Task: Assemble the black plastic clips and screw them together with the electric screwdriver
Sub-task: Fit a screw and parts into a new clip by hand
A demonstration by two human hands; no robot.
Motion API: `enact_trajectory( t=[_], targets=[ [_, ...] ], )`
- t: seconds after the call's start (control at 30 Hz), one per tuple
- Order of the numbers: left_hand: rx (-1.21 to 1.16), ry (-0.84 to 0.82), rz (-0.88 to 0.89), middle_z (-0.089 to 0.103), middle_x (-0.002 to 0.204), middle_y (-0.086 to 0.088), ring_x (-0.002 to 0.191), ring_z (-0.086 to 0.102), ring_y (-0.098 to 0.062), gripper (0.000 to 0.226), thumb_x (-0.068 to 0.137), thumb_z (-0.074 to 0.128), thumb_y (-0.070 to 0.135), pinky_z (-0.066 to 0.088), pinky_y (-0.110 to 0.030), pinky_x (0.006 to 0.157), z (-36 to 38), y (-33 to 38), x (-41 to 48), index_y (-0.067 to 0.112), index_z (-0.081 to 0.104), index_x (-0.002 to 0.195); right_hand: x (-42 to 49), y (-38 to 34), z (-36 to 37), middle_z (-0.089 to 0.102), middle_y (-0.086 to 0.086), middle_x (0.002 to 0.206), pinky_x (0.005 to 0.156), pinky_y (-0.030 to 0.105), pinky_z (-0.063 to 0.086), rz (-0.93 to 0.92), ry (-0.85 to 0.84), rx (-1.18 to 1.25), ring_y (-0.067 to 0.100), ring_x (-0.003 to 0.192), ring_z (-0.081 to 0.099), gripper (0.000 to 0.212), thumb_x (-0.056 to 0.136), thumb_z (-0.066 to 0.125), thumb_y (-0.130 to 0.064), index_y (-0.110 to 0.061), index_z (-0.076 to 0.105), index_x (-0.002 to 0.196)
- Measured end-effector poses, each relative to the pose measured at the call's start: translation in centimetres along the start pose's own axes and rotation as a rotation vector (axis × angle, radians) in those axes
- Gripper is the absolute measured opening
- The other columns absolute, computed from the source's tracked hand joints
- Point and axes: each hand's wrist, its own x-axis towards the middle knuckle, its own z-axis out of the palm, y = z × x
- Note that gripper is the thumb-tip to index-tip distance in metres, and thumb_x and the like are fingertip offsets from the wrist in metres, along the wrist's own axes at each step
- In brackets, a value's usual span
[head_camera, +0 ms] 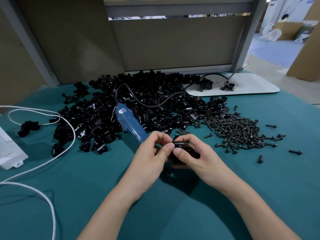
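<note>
Black plastic clip pinched between left fingers and right fingers. Could slip or mate crooked under uneven squeeze, dropping onto bench beneath fingers.

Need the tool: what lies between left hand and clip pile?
Head view: the electric screwdriver, partly on the clip pile, nose by the left hand.

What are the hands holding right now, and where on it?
The left hand and right hand pinch black clip pieces between thumbs and fingertips, one from each side; the screwdriver lies unheld.
</note>
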Motion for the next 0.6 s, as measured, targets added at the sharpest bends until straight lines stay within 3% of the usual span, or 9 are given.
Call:
enact_trajectory(
  t=[0.07, 0.13, 0.2, 0.3, 0.4, 0.47, 0.6],
  targets=[
    [-0.134, -0.007, -0.056, 0.061, 0.080, 0.013, 0.064, 0.054, -0.010, 0.008, 0.095, 0.068, 0.028, 0.048, -0.028, 0.055, -0.11, 0.23, 0.13, 0.029, 0.061, 0.099, 0.02, -0.07, -0.05, 0.073, 0.003, 0.104, 0.080, 0.027, 0.061, -0.022, 0.013, -0.033, 0.016, 0.097, 0.072, 0.023, 0.085, 0.070, -0.036, -0.024, 0.065, 0.104],
    [-0.217, 0.021, -0.117, 0.061, 0.080, 0.005, 0.062, 0.057, -0.013, 0.034, 0.085, 0.068, 0.046, 0.048, -0.028, 0.052, -0.24, 0.53, 0.16, 0.019, 0.059, 0.105, 0.05, -0.13, -0.14, 0.073, 0.002, 0.101, 0.080, 0.024, 0.060, -0.035, 0.031, -0.052, 0.011, 0.093, 0.071, 0.022, 0.085, 0.070, -0.037, -0.027, 0.065, 0.103],
    [-0.188, 0.028, -0.152, 0.062, 0.071, 0.005, 0.056, 0.056, -0.016, 0.041, 0.085, 0.061, 0.053, 0.048, -0.027, 0.049, -0.36, 0.70, 0.24, 0.013, 0.062, 0.095, 0.04, -0.05, -0.26, 0.073, 0.000, 0.102, 0.082, 0.027, 0.060, -0.041, 0.034, -0.103, 0.012, 0.091, 0.071, 0.019, 0.084, 0.069, -0.040, -0.035, 0.064, 0.102],
    [-0.083, 0.003, -0.132, 0.063, 0.063, 0.004, 0.048, 0.055, -0.014, 0.031, 0.099, 0.058, 0.038, 0.048, -0.023, 0.050, -0.39, 0.39, 0.14, 0.014, 0.066, 0.083, -0.02, 0.24, -0.46, 0.074, -0.008, 0.101, 0.088, 0.029, 0.058, -0.048, 0.010, -0.234, 0.009, 0.089, 0.072, 0.015, 0.091, 0.069, -0.039, -0.040, 0.062, 0.104],
    [-0.058, 0.056, -0.087, 0.069, 0.071, 0.001, 0.059, 0.062, -0.013, 0.018, 0.100, 0.062, 0.027, 0.056, -0.033, 0.060, -0.22, 0.12, 0.03, 0.023, 0.071, 0.085, 0.01, 0.43, -0.49, 0.075, -0.014, 0.102, 0.086, 0.021, 0.056, -0.052, 0.003, -0.268, 0.005, 0.090, 0.071, 0.016, 0.095, 0.069, -0.030, -0.034, 0.062, 0.109],
    [-0.004, 0.098, -0.022, 0.072, 0.075, 0.004, 0.067, 0.067, -0.012, 0.014, 0.099, 0.063, 0.026, 0.059, -0.032, 0.067, 0.07, -0.03, -0.10, 0.032, 0.070, 0.088, 0.04, 0.28, -0.56, 0.076, -0.011, 0.101, 0.084, 0.017, 0.054, -0.055, 0.015, -0.245, 0.005, 0.090, 0.072, 0.019, 0.093, 0.070, -0.033, -0.031, 0.062, 0.110],
    [0.179, 0.133, 0.163, 0.068, 0.090, 0.017, 0.083, 0.068, -0.008, 0.014, 0.099, 0.064, 0.023, 0.057, -0.028, 0.078, 0.37, -0.08, -0.42, 0.036, 0.065, 0.094, 0.11, 0.10, -0.63, 0.077, 0.000, 0.101, 0.083, 0.030, 0.062, 0.004, -0.007, -0.073, 0.016, 0.096, 0.075, 0.029, 0.085, 0.070, -0.037, -0.022, 0.066, 0.110]
  ],
)
